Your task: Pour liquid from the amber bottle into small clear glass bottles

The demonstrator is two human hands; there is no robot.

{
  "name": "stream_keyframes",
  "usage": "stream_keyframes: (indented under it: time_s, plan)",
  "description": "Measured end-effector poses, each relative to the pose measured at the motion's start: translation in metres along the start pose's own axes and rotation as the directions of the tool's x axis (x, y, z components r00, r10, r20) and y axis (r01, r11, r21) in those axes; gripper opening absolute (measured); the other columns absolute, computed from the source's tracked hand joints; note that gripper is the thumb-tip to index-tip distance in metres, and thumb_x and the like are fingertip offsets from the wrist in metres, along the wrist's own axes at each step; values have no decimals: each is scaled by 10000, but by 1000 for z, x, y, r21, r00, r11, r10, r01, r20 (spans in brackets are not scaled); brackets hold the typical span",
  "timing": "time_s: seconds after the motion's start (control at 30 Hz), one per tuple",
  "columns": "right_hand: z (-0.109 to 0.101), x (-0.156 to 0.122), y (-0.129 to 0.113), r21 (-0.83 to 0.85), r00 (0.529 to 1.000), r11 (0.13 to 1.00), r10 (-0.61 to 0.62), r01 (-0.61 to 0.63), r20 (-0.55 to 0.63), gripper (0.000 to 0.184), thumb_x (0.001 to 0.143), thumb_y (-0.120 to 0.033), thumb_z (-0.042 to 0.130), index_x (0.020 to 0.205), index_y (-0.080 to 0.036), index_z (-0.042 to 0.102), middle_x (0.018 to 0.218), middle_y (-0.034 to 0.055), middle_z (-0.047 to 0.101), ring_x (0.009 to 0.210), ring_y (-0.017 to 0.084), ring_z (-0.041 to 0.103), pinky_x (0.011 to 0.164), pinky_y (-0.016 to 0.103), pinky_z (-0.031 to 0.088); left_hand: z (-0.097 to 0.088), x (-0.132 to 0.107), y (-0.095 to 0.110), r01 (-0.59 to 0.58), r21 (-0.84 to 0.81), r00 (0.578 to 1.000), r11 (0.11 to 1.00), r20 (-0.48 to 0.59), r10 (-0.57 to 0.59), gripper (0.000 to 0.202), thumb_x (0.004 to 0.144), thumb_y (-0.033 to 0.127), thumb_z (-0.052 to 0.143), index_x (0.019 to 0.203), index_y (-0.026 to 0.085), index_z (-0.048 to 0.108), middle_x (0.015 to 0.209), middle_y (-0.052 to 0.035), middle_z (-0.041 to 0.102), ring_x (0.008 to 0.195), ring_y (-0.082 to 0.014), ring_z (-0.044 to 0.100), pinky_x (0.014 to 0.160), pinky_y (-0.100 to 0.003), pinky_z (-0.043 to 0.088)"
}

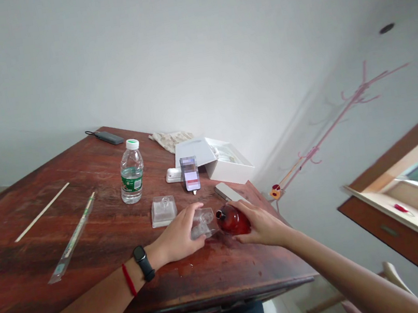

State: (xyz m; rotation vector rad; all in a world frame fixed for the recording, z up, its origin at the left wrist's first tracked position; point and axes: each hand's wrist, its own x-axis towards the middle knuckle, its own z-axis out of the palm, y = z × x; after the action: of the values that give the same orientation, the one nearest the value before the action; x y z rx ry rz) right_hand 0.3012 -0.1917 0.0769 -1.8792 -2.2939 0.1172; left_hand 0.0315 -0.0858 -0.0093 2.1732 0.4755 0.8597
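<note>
My left hand (185,235) is closed around the side of a clear, square-bodied container (205,222) with a small round neck on top. A glossy red-brown rounded bottle (235,221) is gripped in my right hand (260,223). Its small open mouth leans left, close beside the clear container; I cannot tell whether they touch. Left of these, a second clear square container (163,213) of the same sort stands on the wooden table (122,258). Small wet drops show on the wood in front of my hands.
Farther left stands a water bottle (131,173) with a green label. A phone (190,174) leans before an open white box (230,170). Bare chopsticks (42,211) and a wrapped pair (72,238) lie left. A grey-white bar (229,191) rests behind my right hand.
</note>
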Motion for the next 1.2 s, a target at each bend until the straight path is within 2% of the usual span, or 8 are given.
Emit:
stream_keyframes:
  time_s: [0.33,0.53,0.67,0.8,0.93,1.2]
  plan:
    - [-9,5,-6,-63,996,998,-9,15,93,778,786,-424,833,1481,-227,544,1417,173,683,1266,395,692,1069,557,546,-3,1,4,-24,19,1000,1000,13,24,720,791,199,736,1454,206,454,1447,-182,637,1330,-382,639,1149,-547,515]
    - [-14,8,-13,-83,991,996,-28,39,129,732,809,-411,818,1476,-253,559,1378,154,687,1195,374,722,1017,519,574,-5,1,9,-45,35,998,998,38,43,715,775,165,737,1441,205,481,1444,-169,632,1340,-379,626,1155,-531,507]
    - [-20,9,-17,-115,986,992,-30,49,163,800,800,-371,814,1531,-242,517,1368,160,683,1215,385,710,1006,519,578,-5,0,10,-51,46,998,998,51,49,737,769,143,729,1457,198,470,1441,-172,629,1328,-376,629,1130,-524,523]
    - [-24,10,-20,-187,979,981,-6,45,203,837,820,-405,793,1572,-221,475,1404,186,658,1213,403,704,1011,556,569,-6,0,10,-59,53,997,997,61,56,741,770,139,725,1461,186,463,1443,-181,625,1311,-375,634,1105,-523,536]
    - [-27,10,-20,-223,977,973,-17,65,212,824,828,-409,784,1571,-218,481,1381,186,660,1218,408,686,1021,558,552,-6,1,9,-70,58,996,996,64,67,735,771,134,716,1459,186,464,1451,-179,622,1315,-374,630,1114,-526,527]
    - [-29,11,-15,-251,979,961,-64,113,195,871,798,-365,819,1591,-289,465,1311,143,670,1129,360,687,971,504,554,-7,2,10,-81,68,994,994,75,76,732,765,142,714,1455,192,474,1460,-174,621,1355,-385,604,1154,-538,494]
